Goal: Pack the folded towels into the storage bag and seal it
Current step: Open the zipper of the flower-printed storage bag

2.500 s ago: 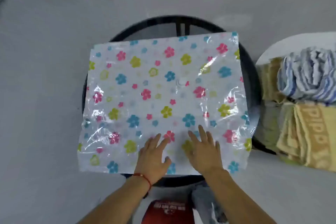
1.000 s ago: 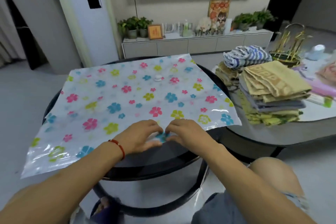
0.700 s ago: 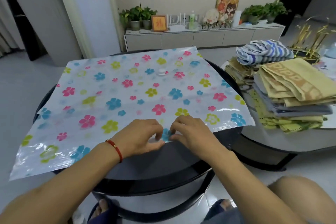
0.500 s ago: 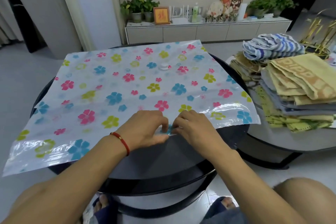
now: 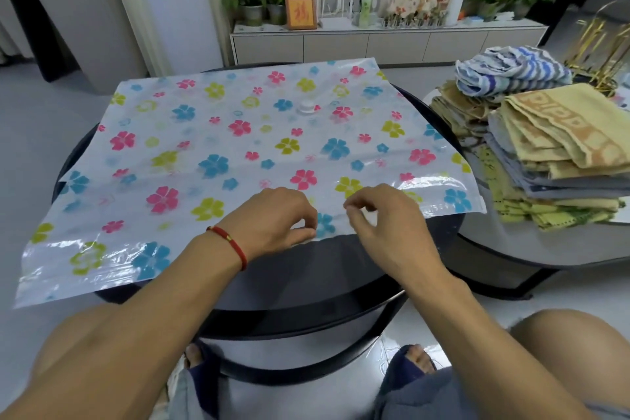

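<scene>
A flat plastic storage bag printed with pink, blue and yellow flowers lies spread over a round dark table, its white valve near the far middle. My left hand, with a red cord at the wrist, pinches the bag's near edge. My right hand pinches the same edge a little to the right, the two hands slightly apart. Folded towels in yellow, grey and green sit stacked on a second table to the right, with a blue-striped towel behind them.
The light side table carrying the towels touches the dark table's right side. A gold wire rack stands behind the towels. A white cabinet with plants and frames lines the far wall. My knees and slippered feet are below the table.
My view rose from looking straight down to looking across the table. My hands went from lying flat on the bag to pinching its near edge, and have now drawn a little apart.
</scene>
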`<state>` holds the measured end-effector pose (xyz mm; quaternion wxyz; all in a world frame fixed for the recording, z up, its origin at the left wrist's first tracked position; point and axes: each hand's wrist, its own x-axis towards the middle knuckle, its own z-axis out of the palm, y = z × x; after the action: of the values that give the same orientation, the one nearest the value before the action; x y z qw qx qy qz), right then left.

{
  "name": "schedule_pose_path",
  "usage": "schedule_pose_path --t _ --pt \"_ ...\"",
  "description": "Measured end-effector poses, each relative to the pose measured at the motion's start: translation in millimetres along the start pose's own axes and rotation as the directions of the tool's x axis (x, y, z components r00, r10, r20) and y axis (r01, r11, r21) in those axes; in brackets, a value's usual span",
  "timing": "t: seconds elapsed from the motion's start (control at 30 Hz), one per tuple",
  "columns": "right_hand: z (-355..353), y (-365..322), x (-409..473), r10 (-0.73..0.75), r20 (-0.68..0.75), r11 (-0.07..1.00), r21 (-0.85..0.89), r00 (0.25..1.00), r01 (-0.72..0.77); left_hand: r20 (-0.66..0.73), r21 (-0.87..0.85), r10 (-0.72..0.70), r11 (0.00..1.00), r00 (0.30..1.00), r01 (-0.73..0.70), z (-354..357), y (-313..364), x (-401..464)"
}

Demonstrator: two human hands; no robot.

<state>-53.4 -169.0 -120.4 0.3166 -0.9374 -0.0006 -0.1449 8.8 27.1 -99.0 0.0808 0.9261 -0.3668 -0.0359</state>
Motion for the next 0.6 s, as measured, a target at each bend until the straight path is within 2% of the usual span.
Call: schedule_pose_path --t 0.07,0.13,0.2,0.23,0.3,0.4,0.5,0.6 --pt "-5 -4 -3 0.198 0.092 0.967 0.142 0.976 -0.209 -0.012 0.088 0.05 0.995 0.999 -0.049 4 7 0" --pt "-4 -8 -11 0.337 0.281 0.856 0.306 0.899 -0.417 -0.068 0.146 0.091 0.986 0.994 -0.08 7 12 1" --pt "3 -11 -18 0.385 0.428 0.714 0.423 0.818 -0.558 -0.115 0.069 0.053 0.997 0.992 -0.046 5 13 2" --pt "7 -12 -20 0.379 0.463 0.653 0.479 0.801 -0.587 -0.136 0.0 0.021 1.0 0.99 -0.021 3 12 2" --pt "17 -16 -18 0.347 0.488 0.525 0.607 0.801 -0.597 -0.167 -0.121 -0.036 0.993 0.985 0.016 1 8 0" --pt "30 -24 -12 0.349 0.458 0.361 0.74 0.818 -0.568 -0.188 -0.191 -0.078 0.981 0.979 0.042 0 6 -4" --pt "38 -25 -9 0.343 0.405 0.33 0.792 0.847 -0.513 -0.184 -0.257 -0.123 0.964 0.975 0.073 -2 6 -6" --pt "41 -24 -6 0.353 0.392 0.326 0.8 0.85 -0.504 -0.133 -0.234 -0.119 0.968 0.984 0.085 -2 10 -6"
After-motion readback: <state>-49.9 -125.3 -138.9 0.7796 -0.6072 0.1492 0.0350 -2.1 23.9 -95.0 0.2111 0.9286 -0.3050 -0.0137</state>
